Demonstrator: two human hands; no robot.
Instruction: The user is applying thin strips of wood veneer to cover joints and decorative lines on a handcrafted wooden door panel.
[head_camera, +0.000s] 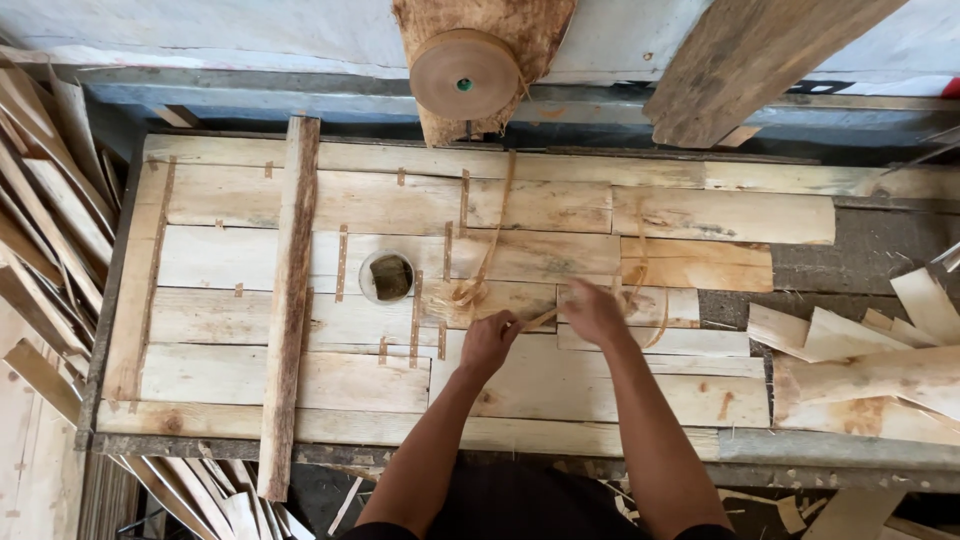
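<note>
Pale wood veneer sheets (560, 385) lie side by side on a workbench, joined here and there by short brown tape strips. My left hand (487, 343) and my right hand (594, 313) rest on the sheets near the middle, pinching the two ends of a short brown paper tape strip (541, 319) stretched between them. A long loose tape ribbon (489, 240) runs from a brown tape roll (463, 74) at the back edge down to a curled heap just left of my hands.
A small round bowl (386, 277) with something dark in it sits on the sheets, left of my hands. A rough bark-edged plank (289, 300) lies across the bench at the left. Veneer offcuts pile up at the right (870, 360) and left (45, 230).
</note>
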